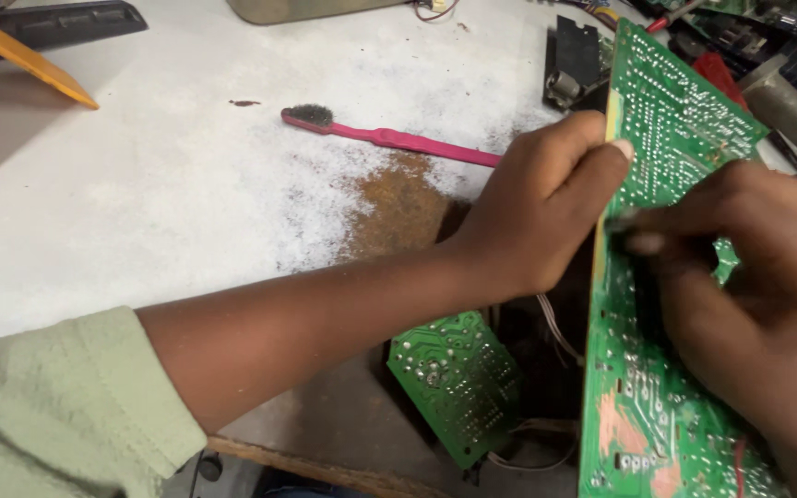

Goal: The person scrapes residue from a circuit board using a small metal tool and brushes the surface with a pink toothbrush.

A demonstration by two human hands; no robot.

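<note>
A large green circuit board [666, 129] stands tilted on its edge at the right, solder side toward me. My left hand [537, 207] grips its left edge, thumb resting on the board's face. My right hand [749, 286] lies across the middle of the board, fingers pinched on a small dark thing [622, 224] pressed against the solder side; what it is I cannot tell. A smaller green circuit board [454, 378] hangs on wires below my left wrist.
A pink toothbrush [389, 136] with dirty bristles lies on the white worn tabletop [140, 203]. A yellow strip [20, 51] sits at the far left, a black part [576, 55] behind the board, and cluttered electronics [767, 37] at the top right.
</note>
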